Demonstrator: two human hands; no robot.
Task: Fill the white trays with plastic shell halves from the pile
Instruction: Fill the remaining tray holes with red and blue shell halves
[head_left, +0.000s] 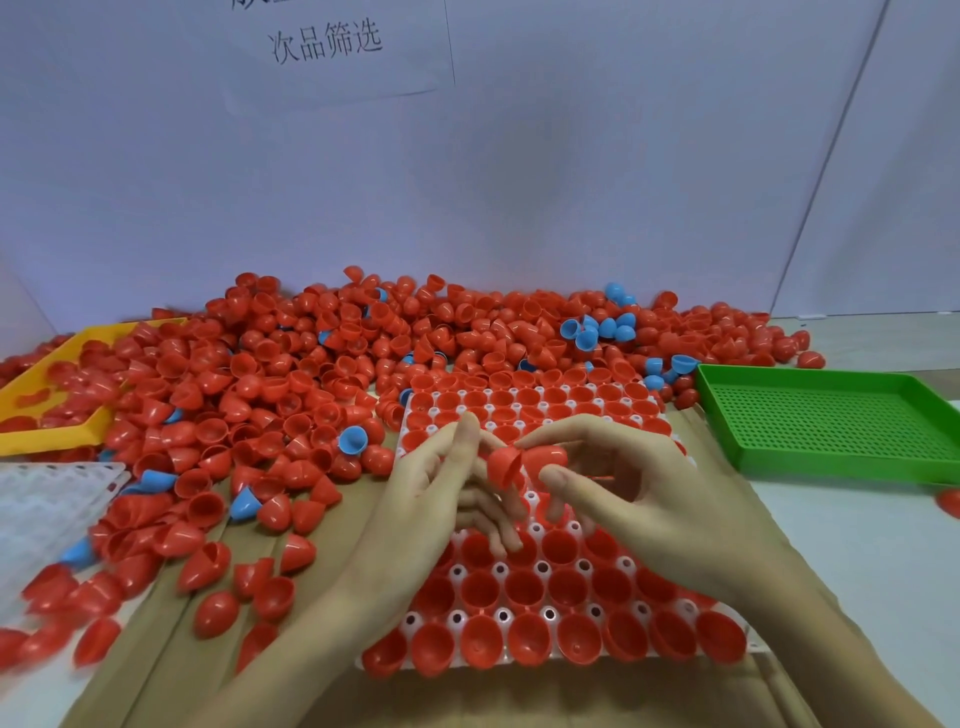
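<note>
The right hand pinched a red plastic shell half between thumb and fingertips, above the white moulded tray. The left hand hovered beside it, fingers loosely spread, holding nothing. The shell pile lay beyond the fingertips.

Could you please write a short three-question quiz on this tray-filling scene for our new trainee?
1. True or false: the green tray holds red shells.
2. Which hand pinches the red shells over the white tray: A left, B right?
3. What colour are the few odd shells in the pile?

Key: 1 false; 2 B, the right hand, while the left hand is open; 3 blue.
</note>
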